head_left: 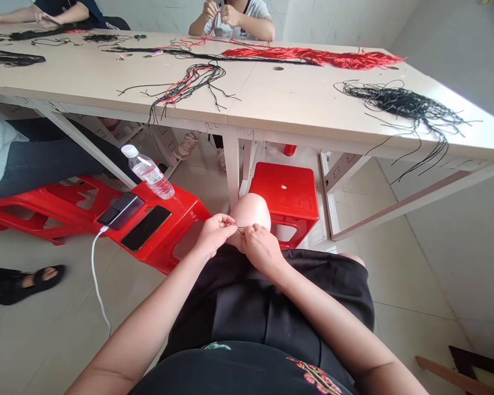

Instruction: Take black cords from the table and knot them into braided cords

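Left hand (216, 233), right hand (263, 249): each pinching thin black cord (241, 227), strand spanning between grips. Step: apparently fingertip cord-working; next move calls for steady tension.

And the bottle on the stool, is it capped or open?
Capped: a white cap covers the mouth of the bottle, which stands upright on the red stool.

No lettering can be read: the label (153, 176) on the bottle (163, 189) is too small, and the raised marks (299, 204) on the red stool (267, 184) right of the bottle are unclear.
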The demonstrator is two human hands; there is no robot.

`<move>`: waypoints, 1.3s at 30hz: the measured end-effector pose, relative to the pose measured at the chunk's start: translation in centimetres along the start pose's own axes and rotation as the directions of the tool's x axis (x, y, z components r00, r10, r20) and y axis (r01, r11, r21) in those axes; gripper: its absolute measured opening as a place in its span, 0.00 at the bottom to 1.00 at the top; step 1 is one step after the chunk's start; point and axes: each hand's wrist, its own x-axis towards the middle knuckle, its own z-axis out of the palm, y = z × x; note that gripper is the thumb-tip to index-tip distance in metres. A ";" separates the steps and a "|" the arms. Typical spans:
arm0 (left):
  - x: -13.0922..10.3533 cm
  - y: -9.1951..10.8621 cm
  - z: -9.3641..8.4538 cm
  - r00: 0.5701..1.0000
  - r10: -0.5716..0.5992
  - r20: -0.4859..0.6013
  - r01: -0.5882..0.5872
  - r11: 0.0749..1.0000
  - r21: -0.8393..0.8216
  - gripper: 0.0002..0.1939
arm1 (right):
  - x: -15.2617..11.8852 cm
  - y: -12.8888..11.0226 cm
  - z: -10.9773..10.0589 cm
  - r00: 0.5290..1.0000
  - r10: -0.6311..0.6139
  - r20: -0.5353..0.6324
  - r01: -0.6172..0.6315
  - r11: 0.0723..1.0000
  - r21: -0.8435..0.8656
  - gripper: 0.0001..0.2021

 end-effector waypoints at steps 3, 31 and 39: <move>-0.4 0.0 -0.2 1.000 -0.013 -0.013 0.013 1.000 -0.001 0.10 | -1.4 0.4 0.3 0.998 0.017 0.055 -0.016 1.000 -0.010 0.11; 1.0 -1.0 0.4 0.987 0.131 -0.089 -0.131 0.991 0.007 0.09 | 3.5 0.2 3.8 0.946 0.275 -0.175 -0.179 0.888 0.425 0.31; 2.2 0.3 1.1 0.986 0.147 -0.084 -0.149 0.989 -0.017 0.09 | 5.5 1.2 3.1 0.884 0.390 -0.258 -0.218 0.832 0.510 0.27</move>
